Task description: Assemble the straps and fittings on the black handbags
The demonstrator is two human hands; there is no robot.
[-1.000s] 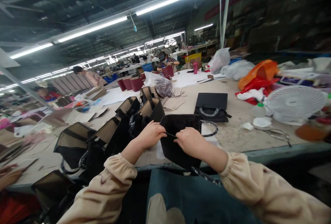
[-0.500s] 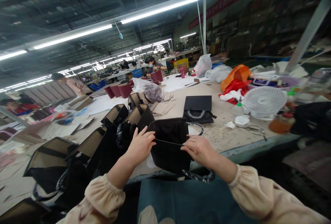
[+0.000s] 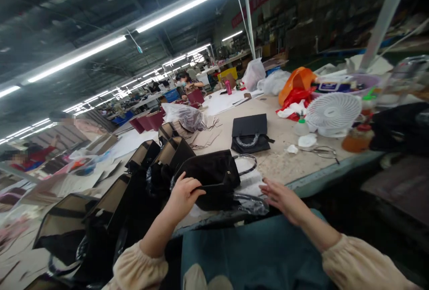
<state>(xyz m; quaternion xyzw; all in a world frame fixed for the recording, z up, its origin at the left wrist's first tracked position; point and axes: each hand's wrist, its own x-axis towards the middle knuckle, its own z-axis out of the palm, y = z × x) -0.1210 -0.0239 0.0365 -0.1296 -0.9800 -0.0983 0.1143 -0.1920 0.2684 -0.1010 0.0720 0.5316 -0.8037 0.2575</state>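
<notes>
I had the left hand (image 3: 183, 195) pinching the bag (image 3: 214, 169) at the near side of the surface (image 3: 284, 161); the right hand (image 3: 284, 199), fingers (image 3: 273, 188) loosely parted, held nothing near the wrapped handle (image 3: 253, 205).

One cam, head-worn; looks fwd & down across worktop (image 3: 284, 129); L hand (image 3: 184, 194) & R hand (image 3: 283, 198) close, lower ctr; view tilted, ceiling lights (image 3: 187, 7) rising to R, small in far bkgd

Open black bags (image 3: 182, 153) crowd beside my left hand (image 3: 183, 195), leaving little room to pass that way. A plastic-wrapped handle (image 3: 253, 205) lies between my right hand (image 3: 283, 198) and the bag (image 3: 214, 174); ahead, bare worktop (image 3: 284, 131) gives me passage, bounded by the white fan (image 3: 331, 111).
</notes>
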